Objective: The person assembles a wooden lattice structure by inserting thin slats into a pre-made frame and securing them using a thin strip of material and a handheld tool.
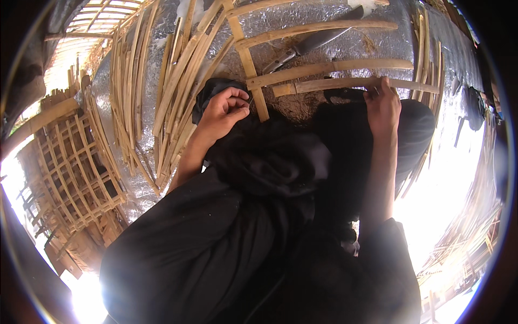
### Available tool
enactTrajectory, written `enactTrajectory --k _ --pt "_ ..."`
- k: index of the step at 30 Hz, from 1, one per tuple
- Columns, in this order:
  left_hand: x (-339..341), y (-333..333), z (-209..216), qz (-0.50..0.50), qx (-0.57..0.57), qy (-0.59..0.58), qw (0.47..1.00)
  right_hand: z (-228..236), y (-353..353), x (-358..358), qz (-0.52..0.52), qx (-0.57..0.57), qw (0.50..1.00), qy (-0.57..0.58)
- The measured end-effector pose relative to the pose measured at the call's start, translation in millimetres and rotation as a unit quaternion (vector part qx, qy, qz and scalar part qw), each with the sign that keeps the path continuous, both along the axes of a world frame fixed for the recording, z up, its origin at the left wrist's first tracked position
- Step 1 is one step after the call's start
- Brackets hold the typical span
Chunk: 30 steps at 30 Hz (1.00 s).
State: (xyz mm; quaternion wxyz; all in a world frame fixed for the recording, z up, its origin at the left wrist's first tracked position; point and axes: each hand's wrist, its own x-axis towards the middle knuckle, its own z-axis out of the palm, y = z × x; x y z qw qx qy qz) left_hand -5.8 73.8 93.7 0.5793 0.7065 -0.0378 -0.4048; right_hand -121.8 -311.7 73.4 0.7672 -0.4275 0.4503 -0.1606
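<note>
My right hand (384,108) grips a loose bamboo strip (329,84) near its right end, the thumb under it and fingers on top. The strip's left end lies close to an upright bamboo piece (246,59) but seems not to touch it. Several crosswise bamboo slats (334,67) meet that upright, forming a ladder-like frame. My left hand (222,112) is beside the upright's lower end, its fingers curled in a pinch; what they hold, if anything, is too small to make out. A large knife (324,39) with a broad blade lies beneath the slats.
Bundles of split bamboo strips (178,81) lie to the left, with more strips (423,48) at the right. A silvery sheet (377,46) covers the ground. At far left stands a woven bamboo lattice (75,167). My legs in black cloth (194,237) fill the near middle.
</note>
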Motion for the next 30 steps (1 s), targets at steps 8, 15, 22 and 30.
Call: enactTrajectory --k 8,15,22,30 --pt "2 2 6 -0.004 -0.016 0.032 0.999 7 27 11 0.060 -0.101 0.993 0.023" --pt "-2 -3 2 -0.109 0.113 -0.125 0.980 7 35 13 0.017 -0.162 0.986 -0.030" --pt "-3 0 -7 -0.009 0.101 -0.109 0.989 0 38 15 -0.025 -0.229 0.973 -0.030" --pt "-8 -23 -17 0.002 0.178 -0.087 0.980 3 39 15 0.015 -0.183 0.983 -0.029"
